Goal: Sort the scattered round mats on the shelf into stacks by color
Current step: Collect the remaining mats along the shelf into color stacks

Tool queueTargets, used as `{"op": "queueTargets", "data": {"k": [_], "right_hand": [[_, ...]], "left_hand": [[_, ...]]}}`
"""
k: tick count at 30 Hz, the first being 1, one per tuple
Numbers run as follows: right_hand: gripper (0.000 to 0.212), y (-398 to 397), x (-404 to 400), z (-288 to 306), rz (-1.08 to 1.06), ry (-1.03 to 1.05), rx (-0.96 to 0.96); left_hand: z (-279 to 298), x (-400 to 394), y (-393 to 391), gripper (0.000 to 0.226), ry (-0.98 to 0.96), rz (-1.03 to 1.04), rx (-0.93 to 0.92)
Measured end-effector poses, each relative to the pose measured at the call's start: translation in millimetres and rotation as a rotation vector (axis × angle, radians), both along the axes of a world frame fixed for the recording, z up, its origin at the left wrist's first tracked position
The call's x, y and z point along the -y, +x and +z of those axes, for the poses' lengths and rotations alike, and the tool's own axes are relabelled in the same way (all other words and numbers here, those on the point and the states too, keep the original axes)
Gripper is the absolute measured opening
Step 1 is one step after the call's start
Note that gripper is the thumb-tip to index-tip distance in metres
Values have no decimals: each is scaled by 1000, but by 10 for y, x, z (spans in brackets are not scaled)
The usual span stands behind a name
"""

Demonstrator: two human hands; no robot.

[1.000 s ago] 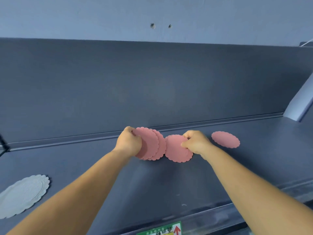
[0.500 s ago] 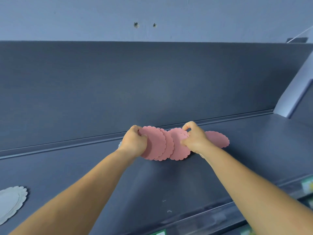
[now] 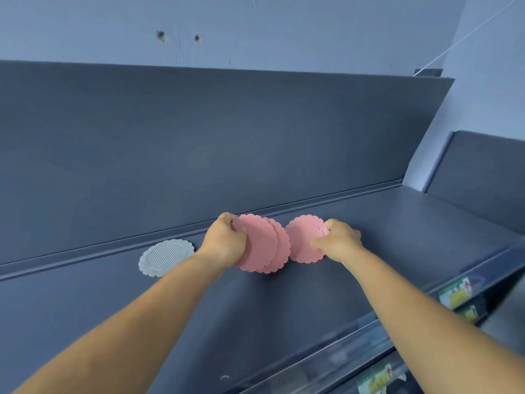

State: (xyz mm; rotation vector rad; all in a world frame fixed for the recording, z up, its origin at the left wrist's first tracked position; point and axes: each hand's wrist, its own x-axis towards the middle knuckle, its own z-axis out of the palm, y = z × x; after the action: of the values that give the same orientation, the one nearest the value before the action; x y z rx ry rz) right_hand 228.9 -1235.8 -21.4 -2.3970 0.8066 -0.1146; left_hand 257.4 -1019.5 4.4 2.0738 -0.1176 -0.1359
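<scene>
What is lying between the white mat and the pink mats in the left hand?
Only the left hand and wrist; head view shows nothing else between white mat and pink mats.

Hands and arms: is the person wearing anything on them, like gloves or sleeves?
No. The left hand and right hand are bare, with no gloves, rings or watch showing. Both forearms are bare too, with no sleeves in view as far as the picture's lower edge.

Both bare forearms are reaching forward; the left hand (image 3: 225,243) is gripping pink mats (image 3: 262,245), the right hand (image 3: 339,240) pinching another pink mat (image 3: 304,237)
</scene>
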Motion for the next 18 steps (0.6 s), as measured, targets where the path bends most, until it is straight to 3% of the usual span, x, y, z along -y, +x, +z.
{"op": "queueTargets", "data": {"k": [5,13,16,18], "right_hand": [[49,60,53,30,8,-27,-53],[57,81,86,57,31,16,15],[54,58,80,58,29,192,163],[66,21,77,57,24,341,248]], "left_hand": [[-23,66,21,23,8,10,5],[-81,53,25,21,-15,25,0],[-89,31,7,20,-25,29,15],[-84,9,0,20,-40,29,26]]}}
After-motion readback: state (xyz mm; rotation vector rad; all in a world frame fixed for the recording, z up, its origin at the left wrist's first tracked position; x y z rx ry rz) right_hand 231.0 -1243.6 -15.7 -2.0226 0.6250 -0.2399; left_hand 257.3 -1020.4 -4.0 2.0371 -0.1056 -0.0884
